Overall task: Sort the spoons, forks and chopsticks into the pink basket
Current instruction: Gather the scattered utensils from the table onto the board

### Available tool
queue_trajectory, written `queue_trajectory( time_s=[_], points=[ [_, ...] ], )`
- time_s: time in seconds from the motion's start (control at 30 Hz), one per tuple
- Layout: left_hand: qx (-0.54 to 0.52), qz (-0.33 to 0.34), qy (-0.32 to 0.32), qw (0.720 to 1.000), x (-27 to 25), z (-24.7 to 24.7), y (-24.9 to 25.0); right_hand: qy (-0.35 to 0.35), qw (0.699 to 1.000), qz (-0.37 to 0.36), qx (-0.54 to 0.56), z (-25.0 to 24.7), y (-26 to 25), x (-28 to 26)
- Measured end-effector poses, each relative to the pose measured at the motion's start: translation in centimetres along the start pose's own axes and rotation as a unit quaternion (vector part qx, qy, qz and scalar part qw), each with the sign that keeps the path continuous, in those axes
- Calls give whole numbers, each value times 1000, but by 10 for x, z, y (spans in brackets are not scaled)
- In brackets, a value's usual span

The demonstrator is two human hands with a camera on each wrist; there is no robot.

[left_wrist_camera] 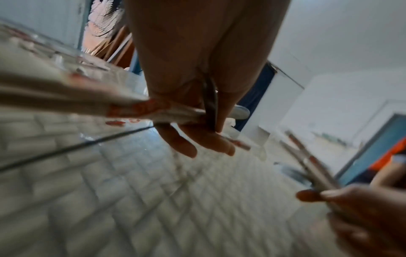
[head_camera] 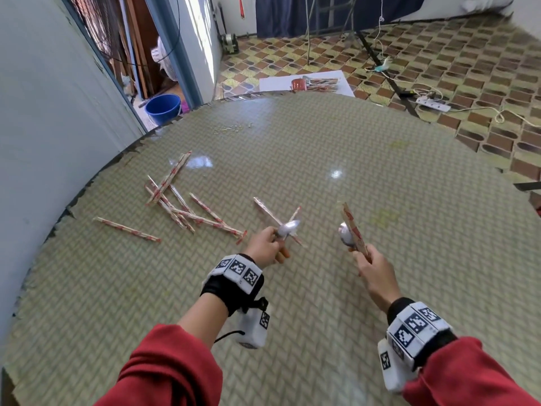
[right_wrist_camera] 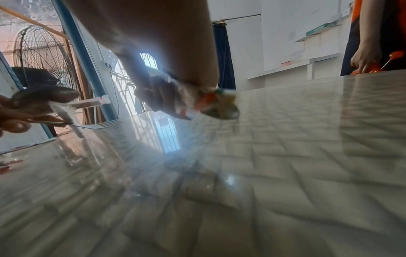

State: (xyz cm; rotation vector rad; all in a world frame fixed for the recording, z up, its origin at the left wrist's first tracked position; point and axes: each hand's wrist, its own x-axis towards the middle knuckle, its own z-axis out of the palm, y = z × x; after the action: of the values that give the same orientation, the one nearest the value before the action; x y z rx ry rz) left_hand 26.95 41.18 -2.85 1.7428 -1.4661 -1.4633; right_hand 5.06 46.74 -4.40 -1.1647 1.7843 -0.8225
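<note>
My left hand (head_camera: 275, 246) grips a metal spoon (head_camera: 288, 228) together with crossed paper-wrapped chopsticks (head_camera: 268, 210) just above the round table. The right wrist view also shows a fork (right_wrist_camera: 107, 123) sticking out of that hand. My right hand (head_camera: 363, 256) holds a second spoon (head_camera: 346, 237) and a wrapped pair of chopsticks (head_camera: 352, 224), tips pointing away. Several more wrapped chopsticks (head_camera: 175, 200) lie scattered on the table to the left. The pink basket (head_camera: 298, 84) stands far off beyond the table on a white board, with chopsticks beside it.
The table (head_camera: 380, 159) has a glossy glass top over a woven mat, and its left edge runs close to a wall. On the floor are a blue bucket (head_camera: 163, 108) and a power strip (head_camera: 433, 105). Another person in orange (right_wrist_camera: 373, 43) stands at the table's far side.
</note>
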Motion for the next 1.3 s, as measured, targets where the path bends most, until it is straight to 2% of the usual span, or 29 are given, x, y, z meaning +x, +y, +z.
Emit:
queue_trajectory(
  time_s=[0.1,0.2,0.27,0.37,0.5,0.6,0.77,0.9,1.03,1.13,1.3],
  points=[
    [-115,-15,-79,990,-35,5,9,-9,1000,-13,5,-10,4,-12],
    [-116,-26,-138,983,-75,17,0,-22,999,-4,28,-22,14,-29],
    [-95,-39,-151,983,-99,30,-14,-24,999,2,22,-32,24,-44],
    [-83,-49,-115,989,-132,54,-38,-41,999,4,16,-48,39,-70],
    [-143,-81,-37,986,-166,76,-59,-36,999,-7,-32,-50,45,-82],
    [-193,-99,44,975,-178,78,-62,-69,995,-32,-63,-26,27,-70],
    [-229,-72,137,961,-176,60,-64,-100,985,-87,-115,39,-16,-29],
    [-279,-64,169,943,-167,42,-50,-112,970,-89,-198,85,-41,-6],
    [-267,-35,181,946,-158,23,-41,-121,937,-95,-314,106,-46,4],
    [-255,-34,188,948,-153,12,-41,-121,936,-86,-318,110,-42,8],
    [-277,-49,202,938,-151,8,-47,-154,953,-49,-258,93,-37,5]
  ],
)
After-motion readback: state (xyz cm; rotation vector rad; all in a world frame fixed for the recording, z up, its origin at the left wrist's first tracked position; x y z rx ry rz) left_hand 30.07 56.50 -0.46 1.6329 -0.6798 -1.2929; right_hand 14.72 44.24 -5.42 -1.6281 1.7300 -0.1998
